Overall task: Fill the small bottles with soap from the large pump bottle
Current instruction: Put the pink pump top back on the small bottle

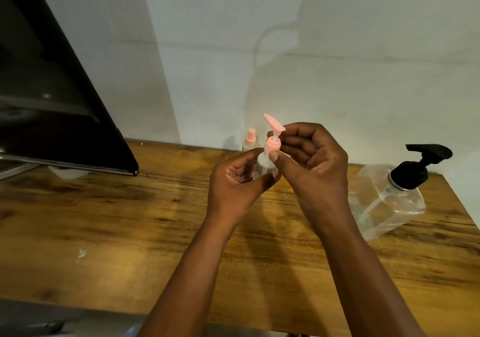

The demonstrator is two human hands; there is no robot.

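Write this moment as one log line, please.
left hand: holds small bottle | right hand: pinches pink pump top | large pump bottle: on table, untouched

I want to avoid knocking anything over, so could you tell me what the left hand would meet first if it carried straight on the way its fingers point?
Probably the small spray bottle standing near the wall, just beyond the left hand; depth is unclear.

A single wide-angle camera is sitting on the person's head, looking forward and down. It is taking in the wooden worktop [130, 220] from above at close range, with both forearms reaching in from the bottom edge toward the middle of the frame. The pale wall [285, 51] behind is filling the upper half, and its lines are bending toward the edges. The worktop's near edge is showing along the bottom. No second view is sharing the scene.
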